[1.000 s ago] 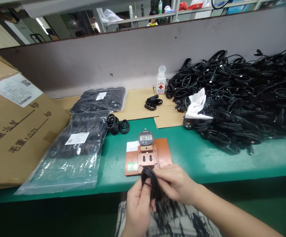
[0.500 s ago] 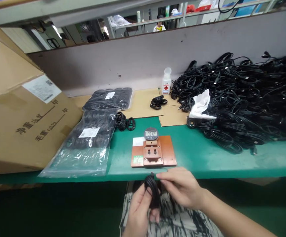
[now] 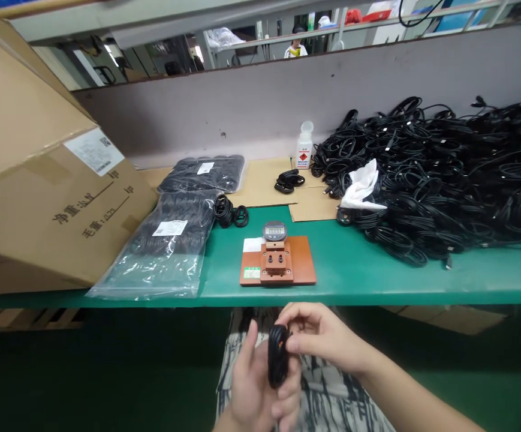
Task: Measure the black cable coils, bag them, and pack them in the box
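A coiled black cable (image 3: 277, 360) stands on edge in front of the bench, above my lap, with a small orange spot on it. My left hand (image 3: 260, 384) cradles it from below and the left; its fingers curl round the lower part while the thumb points up, off the coil. With thumb and fingertips, my right hand (image 3: 318, 336) grips the coil's upper right side. Just beyond, on the bench, sits a brown gauge fixture (image 3: 303, 264) whose round digital indicator (image 3: 274, 231) appears to read 0.000.
A green bench mat (image 3: 377, 282) carries a large heap of black cables (image 3: 431, 174) with a white cloth (image 3: 361, 187). A white bottle (image 3: 304, 147) stands behind. At left are bagged coils (image 3: 174, 234), loose small coils (image 3: 224, 211) and a cardboard box (image 3: 30, 198).
My left thumb has lifted off the coil, which has turned more upright. My right fingers have come down onto its side. The indicator's reading has gone from about 5.912 to zero.
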Available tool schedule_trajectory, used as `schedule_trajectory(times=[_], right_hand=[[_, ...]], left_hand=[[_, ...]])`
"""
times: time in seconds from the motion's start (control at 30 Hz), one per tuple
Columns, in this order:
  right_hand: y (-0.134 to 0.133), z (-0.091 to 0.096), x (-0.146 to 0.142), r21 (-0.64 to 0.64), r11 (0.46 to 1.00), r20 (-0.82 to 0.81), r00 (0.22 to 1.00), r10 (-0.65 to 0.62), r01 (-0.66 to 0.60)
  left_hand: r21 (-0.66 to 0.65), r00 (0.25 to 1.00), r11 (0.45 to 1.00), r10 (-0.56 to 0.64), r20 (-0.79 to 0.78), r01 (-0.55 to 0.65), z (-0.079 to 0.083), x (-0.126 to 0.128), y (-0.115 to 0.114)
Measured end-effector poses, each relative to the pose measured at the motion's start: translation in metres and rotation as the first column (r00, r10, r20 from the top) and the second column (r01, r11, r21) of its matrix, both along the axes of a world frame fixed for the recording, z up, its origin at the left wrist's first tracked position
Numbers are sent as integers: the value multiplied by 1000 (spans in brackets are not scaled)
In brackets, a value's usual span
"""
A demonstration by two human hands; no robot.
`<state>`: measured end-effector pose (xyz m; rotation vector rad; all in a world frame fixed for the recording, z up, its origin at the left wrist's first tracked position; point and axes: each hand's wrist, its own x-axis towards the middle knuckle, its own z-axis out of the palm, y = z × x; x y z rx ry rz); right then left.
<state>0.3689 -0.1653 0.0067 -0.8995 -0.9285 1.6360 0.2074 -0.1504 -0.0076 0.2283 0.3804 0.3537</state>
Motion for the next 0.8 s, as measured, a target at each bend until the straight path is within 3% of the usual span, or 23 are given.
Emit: schedule_trajectory(times=[0.13, 0.37, 0.5, 0.67, 0.8], right_hand=[[-2, -2, 1, -52, 998, -33, 999, 36, -38], [-1, -2, 7, -118, 964, -159, 963, 217, -237], [-3, -3, 6, -170, 967, -88, 980, 177, -190], [-7, 5, 0, -93, 996, 164, 986, 21, -6], [-10, 14, -2, -14, 999, 297, 954, -45, 52]], left_hand=[[131, 983, 987, 107, -147, -88, -3, -4, -8], [-11, 964, 997, -79, -256, 78, 7, -5, -5], [-3, 936, 995, -99, -338, 104, 12, 0, -3], [230, 901, 973, 78, -427, 25, 6, 4, -3], [293, 903, 956, 126, -412, 0, 4, 3, -2]])
